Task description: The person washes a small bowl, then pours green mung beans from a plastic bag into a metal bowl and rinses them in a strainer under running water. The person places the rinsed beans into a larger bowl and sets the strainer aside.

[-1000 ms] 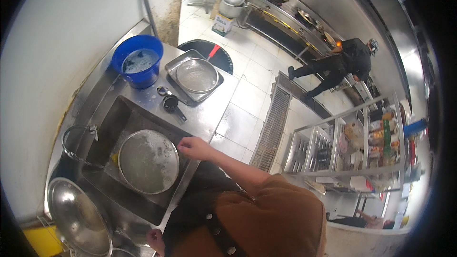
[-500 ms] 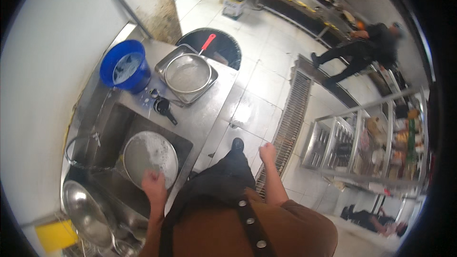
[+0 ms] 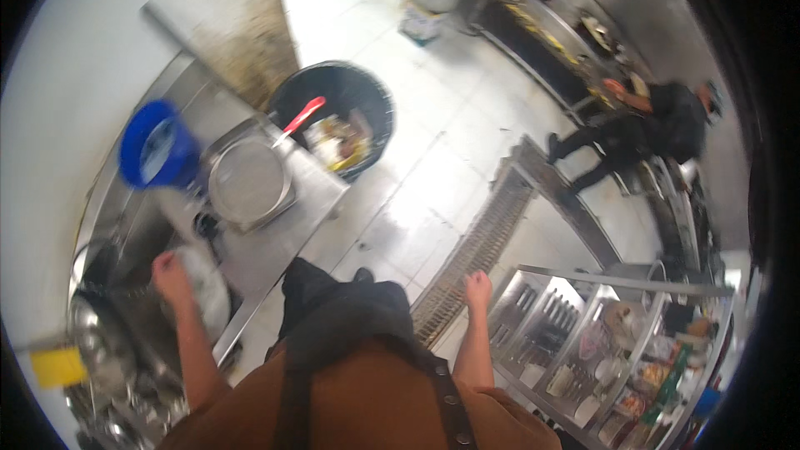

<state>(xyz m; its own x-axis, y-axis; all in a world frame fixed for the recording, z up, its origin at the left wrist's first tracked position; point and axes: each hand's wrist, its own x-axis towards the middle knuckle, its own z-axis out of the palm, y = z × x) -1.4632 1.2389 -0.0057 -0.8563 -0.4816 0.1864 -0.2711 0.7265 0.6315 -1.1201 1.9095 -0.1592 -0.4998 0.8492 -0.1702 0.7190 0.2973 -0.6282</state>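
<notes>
Our left hand [image 3: 172,277] shifted leftward over round pan [image 3: 208,287]; right hand [image 3: 477,290] also curled closed, both seemingly empty; pan remains along right edge of sink [image 3: 143,307].

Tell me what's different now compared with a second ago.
The left hand has moved forward, from the lower edge to the round pan. The right hand has swung right, away from that pan, over the floor. No new grasp is visible. The view has shifted, showing the bin's contents. The blue bucket and strainer stayed put.
</notes>
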